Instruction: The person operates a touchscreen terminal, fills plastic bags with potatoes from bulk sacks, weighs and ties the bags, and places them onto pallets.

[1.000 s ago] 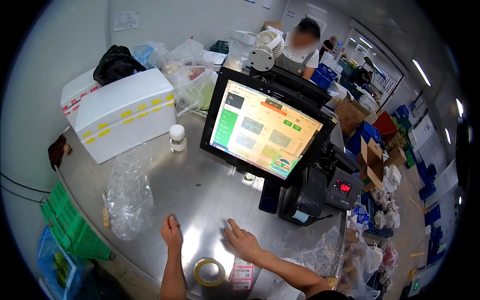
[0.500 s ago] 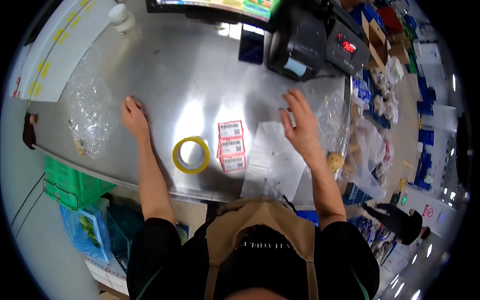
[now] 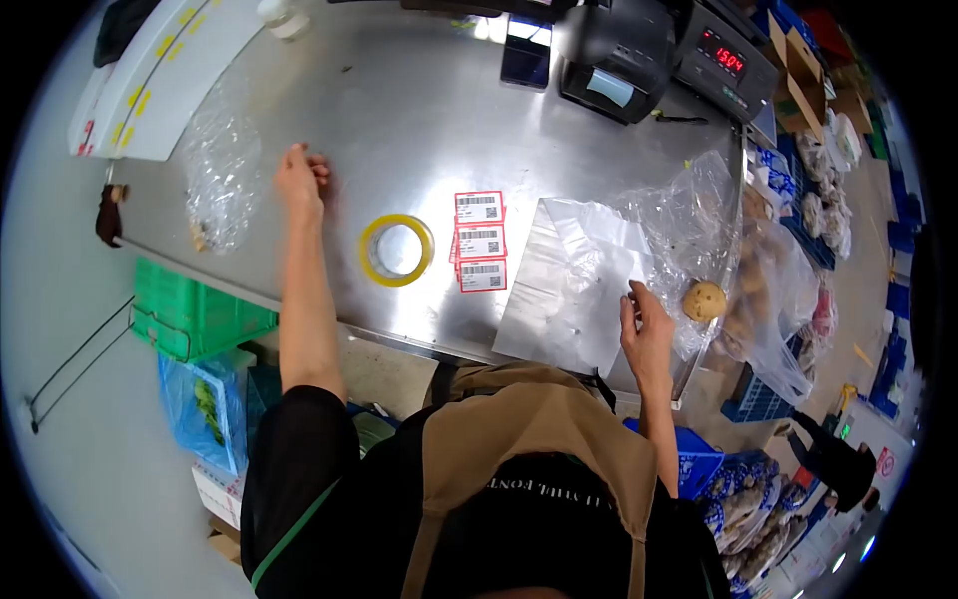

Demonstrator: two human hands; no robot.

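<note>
My left hand [image 3: 302, 180] hovers over or rests on the left of the metal table, fingers loosely bent and apart, with nothing visible in them. My right hand [image 3: 649, 334] is at the right edge of a stack of flat clear plastic bags [image 3: 569, 290], thumb and fingers apart; whether the fingertips touch the plastic I cannot tell. Between the hands lie a roll of yellow tape [image 3: 427, 250] and a pile of red-edged barcode labels [image 3: 482, 242]. A round, brownish potato-like item [image 3: 705, 300] sits on crumpled clear plastic [image 3: 689, 215] beyond my right hand.
Along the back stand a phone [image 3: 526, 55], a black label printer [image 3: 619, 65] and a scale display [image 3: 723, 55] reading 15.04. Crumpled film [image 3: 222, 180] lies at left. A green crate [image 3: 190, 314] is below the left edge. Filled bags [image 3: 768, 290] stand right; a person [image 3: 838, 464] is farther off.
My right hand has come down from above the plastic bags to their right edge. My left hand's fingers have spread a little. The view has shifted, and the display went from 15.05 to 15.04.
</note>
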